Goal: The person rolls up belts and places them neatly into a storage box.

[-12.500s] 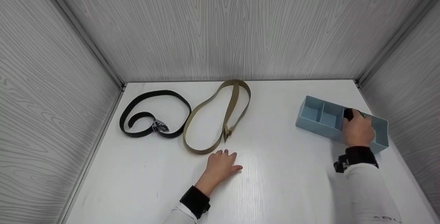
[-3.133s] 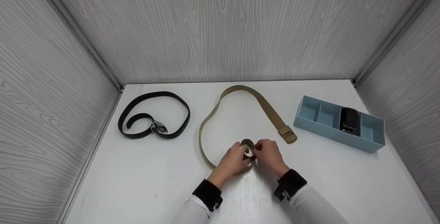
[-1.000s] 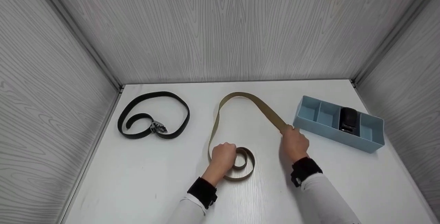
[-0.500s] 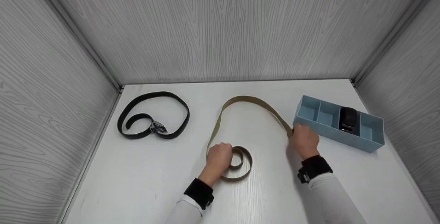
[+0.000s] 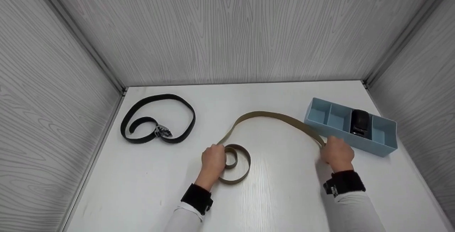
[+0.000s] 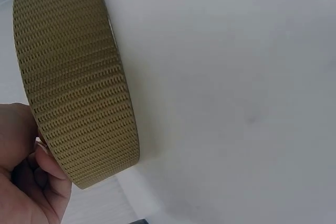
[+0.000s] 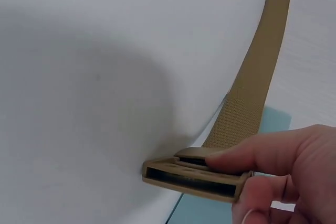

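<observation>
Holding the tan belt (image 5: 265,114), arching btwn both grips: R hand (image 5: 337,152) is pinching its buckle (image 7: 189,182), L hand (image 5: 213,161) is gripping its coiled part (image 6: 79,82). Just beyond R grip, a blue box (image 5: 373,146) is holding a black item (image 5: 360,120); beyond & left of L grip, a black belt (image 5: 142,140) is lying looped.
</observation>
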Motion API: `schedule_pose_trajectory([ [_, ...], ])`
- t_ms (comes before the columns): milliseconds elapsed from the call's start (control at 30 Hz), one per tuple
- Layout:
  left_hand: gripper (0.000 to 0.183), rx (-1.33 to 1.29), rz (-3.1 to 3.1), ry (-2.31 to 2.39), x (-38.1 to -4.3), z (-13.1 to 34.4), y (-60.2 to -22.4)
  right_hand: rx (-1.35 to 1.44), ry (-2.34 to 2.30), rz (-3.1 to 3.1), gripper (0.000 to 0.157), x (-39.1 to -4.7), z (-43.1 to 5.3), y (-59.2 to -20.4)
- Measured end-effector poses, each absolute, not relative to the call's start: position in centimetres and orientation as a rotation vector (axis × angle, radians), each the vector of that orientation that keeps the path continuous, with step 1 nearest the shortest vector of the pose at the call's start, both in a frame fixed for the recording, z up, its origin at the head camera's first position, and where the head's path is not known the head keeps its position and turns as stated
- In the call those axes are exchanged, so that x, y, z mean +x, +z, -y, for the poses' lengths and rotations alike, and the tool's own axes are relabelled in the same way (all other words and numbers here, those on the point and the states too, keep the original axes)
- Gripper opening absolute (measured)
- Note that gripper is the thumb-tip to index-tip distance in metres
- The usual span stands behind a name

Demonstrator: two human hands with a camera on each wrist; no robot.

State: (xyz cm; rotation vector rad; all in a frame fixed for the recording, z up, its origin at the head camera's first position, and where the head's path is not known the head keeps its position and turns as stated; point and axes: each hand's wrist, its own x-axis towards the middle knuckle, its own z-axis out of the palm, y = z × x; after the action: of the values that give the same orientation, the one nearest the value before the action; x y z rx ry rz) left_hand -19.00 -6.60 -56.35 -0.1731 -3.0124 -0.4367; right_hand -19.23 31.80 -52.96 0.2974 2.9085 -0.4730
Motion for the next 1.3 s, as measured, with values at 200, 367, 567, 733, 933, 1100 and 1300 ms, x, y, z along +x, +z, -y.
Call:
schedule_pose_trajectory([
  [200, 0.014, -0.205, 2.997, -0.426, -19.0, 6.5, -56.3, 0.281, -0.409, -2.950, 0.019, -19.0, -31.1, -52.5],
  [367, 0.015, -0.206, 2.998, -0.429, -19.0, 6.2, -56.2, 0.196, -0.419, -3.096, 0.021, -18.9, -28.1, -52.1],
  [567, 0.014, -0.187, 2.989, -0.487, -19.0, 5.5, -56.2, -0.227, -0.642, -3.076, 0.025, -18.5, -20.9, -53.3],
  [733, 0.012, -0.188, 2.997, -0.496, -19.0, 4.5, -56.4, -0.514, -0.727, -3.043, 0.017, -17.6, -15.8, -54.9],
  [933, 0.010, -0.205, 2.985, -0.562, -18.7, 3.8, -56.6, -0.536, -0.767, -3.106, 0.025, -17.8, -13.6, -56.0],
  [1100, 0.013, -0.191, 2.985, -0.627, -18.6, 3.6, -56.7, -0.467, -0.800, -3.058, 0.039, -18.6, -12.9, -56.5],
  [1300, 0.014, -0.188, 2.954, -0.611, -18.8, 3.6, -56.7, -0.490, -0.878, -2.945, 0.023, -19.3, -12.2, -56.4],
])
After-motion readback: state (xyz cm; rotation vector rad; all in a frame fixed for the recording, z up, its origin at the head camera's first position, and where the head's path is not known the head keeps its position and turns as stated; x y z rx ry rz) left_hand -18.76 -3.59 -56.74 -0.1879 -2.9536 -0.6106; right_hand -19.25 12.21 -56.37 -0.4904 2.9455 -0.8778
